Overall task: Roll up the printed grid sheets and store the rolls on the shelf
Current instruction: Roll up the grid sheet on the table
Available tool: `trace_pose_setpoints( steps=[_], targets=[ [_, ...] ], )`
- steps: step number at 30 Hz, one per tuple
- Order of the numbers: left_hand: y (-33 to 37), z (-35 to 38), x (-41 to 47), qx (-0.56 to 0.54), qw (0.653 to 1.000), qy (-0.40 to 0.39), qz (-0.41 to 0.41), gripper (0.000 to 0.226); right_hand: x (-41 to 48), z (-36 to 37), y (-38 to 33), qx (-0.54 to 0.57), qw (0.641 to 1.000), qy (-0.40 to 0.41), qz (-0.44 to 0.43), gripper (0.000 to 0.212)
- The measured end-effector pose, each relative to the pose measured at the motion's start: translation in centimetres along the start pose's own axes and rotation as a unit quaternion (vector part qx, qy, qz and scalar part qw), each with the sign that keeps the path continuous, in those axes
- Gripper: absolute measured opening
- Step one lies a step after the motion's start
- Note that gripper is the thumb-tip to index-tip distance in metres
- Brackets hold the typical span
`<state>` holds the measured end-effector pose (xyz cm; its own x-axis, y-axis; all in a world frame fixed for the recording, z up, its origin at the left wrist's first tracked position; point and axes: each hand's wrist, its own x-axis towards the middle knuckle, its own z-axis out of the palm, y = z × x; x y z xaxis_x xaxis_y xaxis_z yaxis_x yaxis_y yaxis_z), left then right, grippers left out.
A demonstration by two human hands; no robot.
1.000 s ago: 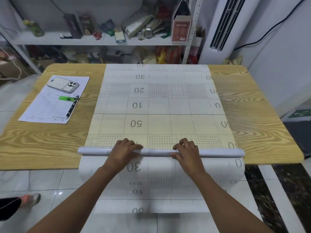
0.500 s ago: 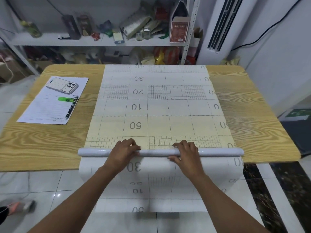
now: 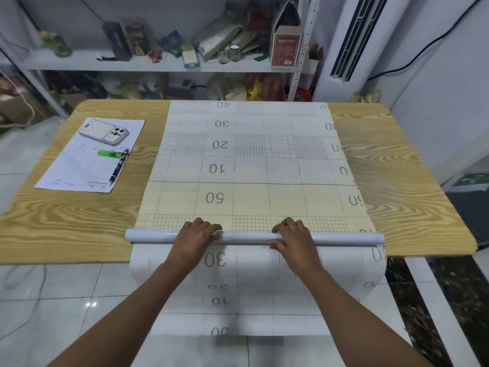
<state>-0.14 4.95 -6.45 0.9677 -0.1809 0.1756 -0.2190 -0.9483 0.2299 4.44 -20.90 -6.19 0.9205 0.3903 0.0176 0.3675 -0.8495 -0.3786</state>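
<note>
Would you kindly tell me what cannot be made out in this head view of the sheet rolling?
1. Head view: roll, partly covered by the gripping left hand and right hand.
2. Head view: paper form print, too small to read.
3. Head view: items under the shelf, dim and blurred.
4. Head view: grid sheet right-hand numbers, cut off at its edge.

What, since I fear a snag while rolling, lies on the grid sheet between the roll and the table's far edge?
Nothing: in the head view the grid sheet lies bare from the roll to the table's far edge.
</note>
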Motion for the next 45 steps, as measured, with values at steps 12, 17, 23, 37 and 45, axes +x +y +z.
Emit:
trace_pose_setpoints(
  steps=[12, 17, 23, 37, 45],
  targets=[
    [-0.1, -1.2, 0.2, -0.036, 0.996, -0.076, 0.017, 0.045, -0.1, 0.2, 0.0, -0.046, 0.998, 0.027, -0.016, 0.017],
    [-0.5, -0.7, -0.1, -0.066, 0.996, -0.058, 0.020, 0.031, -0.3, 0.4, -0.1, -0.052, 0.998, 0.028, -0.010, 0.016],
    [-0.7, -0.7, -0.2, -0.080, 0.995, -0.064, 0.016, 0.023, -0.6, 0.3, -0.4, -0.011, 1.000, 0.005, 0.014, 0.032],
    [-0.4, -0.8, 0.4, -0.034, 0.995, -0.088, -0.038, 0.033, -1.0, -0.1, -0.8, 0.011, 1.000, -0.007, 0.024, 0.032],
    [-0.6, -0.7, 0.5, -0.037, 0.995, -0.088, -0.021, 0.016, -0.6, -0.2, -0.6, -0.021, 1.000, -0.017, 0.014, 0.026]
  ],
)
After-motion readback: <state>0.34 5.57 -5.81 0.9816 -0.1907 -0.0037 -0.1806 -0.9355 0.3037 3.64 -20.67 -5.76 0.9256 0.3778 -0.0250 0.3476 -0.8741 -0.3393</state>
